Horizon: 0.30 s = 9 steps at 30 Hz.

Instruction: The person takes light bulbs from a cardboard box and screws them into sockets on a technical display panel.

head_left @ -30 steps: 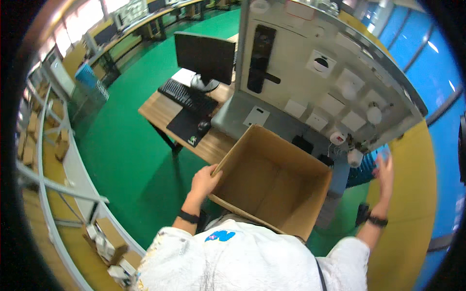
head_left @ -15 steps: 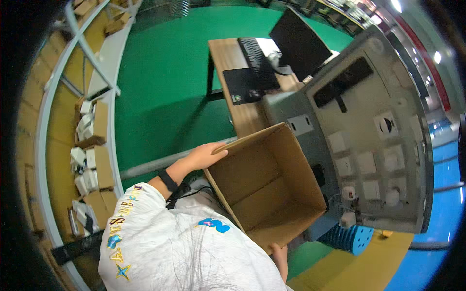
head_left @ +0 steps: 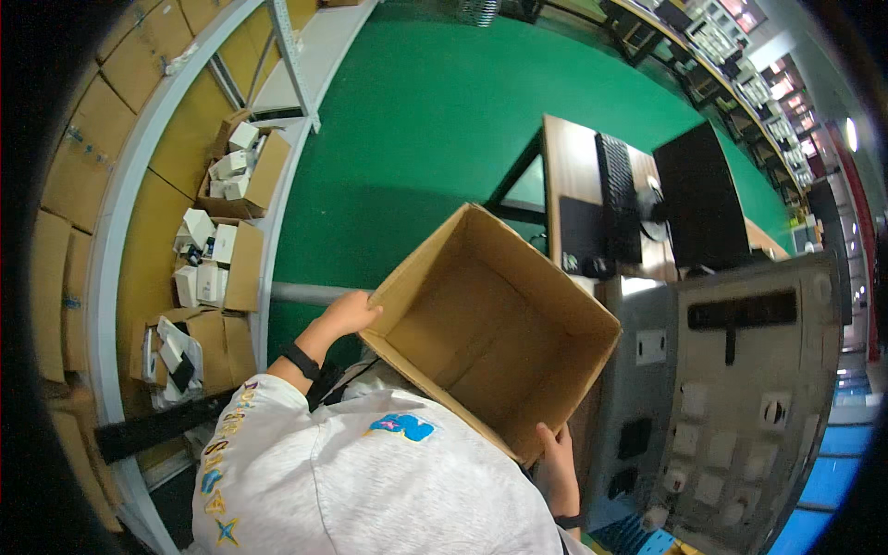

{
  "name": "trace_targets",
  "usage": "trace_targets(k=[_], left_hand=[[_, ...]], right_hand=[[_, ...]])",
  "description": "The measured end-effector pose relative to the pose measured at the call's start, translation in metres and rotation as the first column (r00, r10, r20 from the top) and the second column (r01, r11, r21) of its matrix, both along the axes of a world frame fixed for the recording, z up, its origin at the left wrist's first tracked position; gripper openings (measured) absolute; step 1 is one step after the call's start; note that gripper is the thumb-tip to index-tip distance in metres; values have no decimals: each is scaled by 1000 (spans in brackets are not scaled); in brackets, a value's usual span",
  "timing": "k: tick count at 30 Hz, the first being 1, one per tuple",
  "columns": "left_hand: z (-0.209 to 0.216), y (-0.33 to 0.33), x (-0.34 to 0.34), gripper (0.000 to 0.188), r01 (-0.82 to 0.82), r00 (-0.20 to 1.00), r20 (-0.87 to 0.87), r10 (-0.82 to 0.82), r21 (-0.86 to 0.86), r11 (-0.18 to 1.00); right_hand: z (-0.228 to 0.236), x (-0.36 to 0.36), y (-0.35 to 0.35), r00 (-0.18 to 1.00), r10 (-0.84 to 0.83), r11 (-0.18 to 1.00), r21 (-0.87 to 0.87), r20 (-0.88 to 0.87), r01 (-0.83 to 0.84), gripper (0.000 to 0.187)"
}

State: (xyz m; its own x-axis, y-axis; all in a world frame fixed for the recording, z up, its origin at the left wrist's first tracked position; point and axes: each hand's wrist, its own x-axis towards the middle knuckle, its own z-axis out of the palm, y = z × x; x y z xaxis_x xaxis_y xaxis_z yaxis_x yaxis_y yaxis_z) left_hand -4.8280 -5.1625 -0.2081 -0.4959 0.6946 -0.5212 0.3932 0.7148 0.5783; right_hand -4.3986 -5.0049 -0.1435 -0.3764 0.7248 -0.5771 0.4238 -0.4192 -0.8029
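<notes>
Between my hands I hold a cardboard box (head_left: 481, 324), its top open toward me and nothing visible inside. My left hand (head_left: 350, 314) grips the rim at its left corner, fingers partly hidden behind the wall. At the near right corner my right hand (head_left: 556, 462) is closed on the box, its thumb lying over the edge. The box is held in front of my body, tilted, with its far corner pointing toward the green floor.
To my left a metal shelf (head_left: 305, 111) bears open cartons (head_left: 270, 176) with white boxes inside. Ahead on the right stands a desk (head_left: 571, 157) with a keyboard (head_left: 618, 176) and a monitor (head_left: 703, 199). A grey display board (head_left: 740, 398) with mounted devices is at my right.
My view has turned to the right, so the shelf shows more fully and the desk sits farther right. Both hands still hold the box, which has rotated somewhat in view.
</notes>
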Motion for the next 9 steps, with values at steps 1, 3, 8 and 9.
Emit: trace_targets(k=[1, 3, 8, 9], left_hand=[[3, -7, -20, 37, -40, 999, -11, 40, 13, 999], [-4, -31, -61, 35, -100, 994, -52, 99, -9, 995], [1, -63, -120, 36, -343, 921, -233, 313, -99, 934], [-13, -73, -132, 37, -373, 911, -241, 336, -131, 918]], right_hand=[[16, -34, 6, 1000, -9, 995, -102, -6, 8, 51], [-1, -62, 24, 996, 83, 995, -64, 22, -82, 52], [-13, -87, 34, 577, 788, 610, -404, 217, -681, 32], [-11, -74, 29, 572, 794, 601, -409, 206, -687, 32]])
